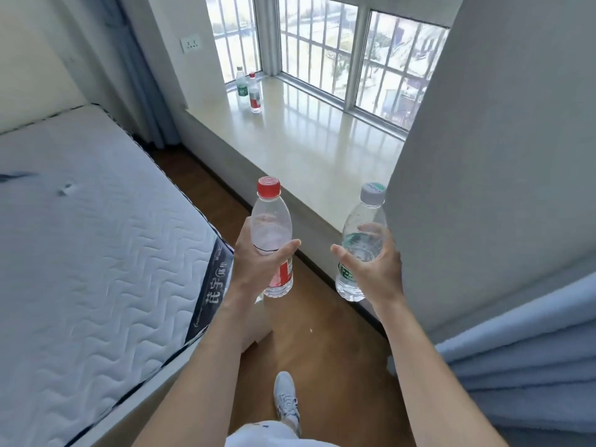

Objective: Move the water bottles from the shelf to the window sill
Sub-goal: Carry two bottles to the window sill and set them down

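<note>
My left hand (258, 266) grips a clear water bottle with a red cap and red label (271, 221), held upright over the wooden floor. My right hand (377, 262) grips a second clear bottle with a white cap and green label (362, 221), also upright, near the front edge of the window sill (306, 140). At the sill's far left corner stand two more bottles: a green-label bottle (241, 82) by the glass and a red-cap bottle (254, 93) just in front of it. The shelf is out of view.
A bare white mattress (80, 237) fills the left side. A narrow strip of wooden floor (322, 333) runs between the bed and the sill. A grey wall (500, 156) and blue curtain (522, 366) stand at right. My shoe (285, 398) is on the floor.
</note>
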{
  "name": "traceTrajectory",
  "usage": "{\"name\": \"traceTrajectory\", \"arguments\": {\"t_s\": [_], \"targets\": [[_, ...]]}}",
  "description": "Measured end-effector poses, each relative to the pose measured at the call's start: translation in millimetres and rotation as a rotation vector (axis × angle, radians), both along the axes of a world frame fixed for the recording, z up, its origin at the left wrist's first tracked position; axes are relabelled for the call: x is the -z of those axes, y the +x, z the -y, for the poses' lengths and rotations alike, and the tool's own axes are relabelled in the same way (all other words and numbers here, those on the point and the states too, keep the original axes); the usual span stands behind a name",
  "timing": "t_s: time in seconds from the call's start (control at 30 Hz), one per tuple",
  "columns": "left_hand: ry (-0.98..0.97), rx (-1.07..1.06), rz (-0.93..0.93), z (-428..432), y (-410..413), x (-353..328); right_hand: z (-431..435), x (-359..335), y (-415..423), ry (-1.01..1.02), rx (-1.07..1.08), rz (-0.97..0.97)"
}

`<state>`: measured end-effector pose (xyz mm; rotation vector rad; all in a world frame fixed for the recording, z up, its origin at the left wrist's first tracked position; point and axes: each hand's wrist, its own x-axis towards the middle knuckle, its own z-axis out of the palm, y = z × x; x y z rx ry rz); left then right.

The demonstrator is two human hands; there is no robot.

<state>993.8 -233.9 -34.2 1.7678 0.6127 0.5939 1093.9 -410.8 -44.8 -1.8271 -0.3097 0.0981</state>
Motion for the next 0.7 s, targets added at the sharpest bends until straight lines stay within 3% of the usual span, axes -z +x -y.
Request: {"name": "traceTrajectory", "arguments": {"t_s": [0.27,0.7], "targets": [[0.058,-0.015,-0.001,-116.9,73.5,-1.2,-122.0,-5.3,78.0,0.022,-0.046,-0.009],[0.079,-0.17,0.004,-225.7,143.8,10.5,-243.5,6.4,164.5,0.024,-0.193,-0.025]]}}
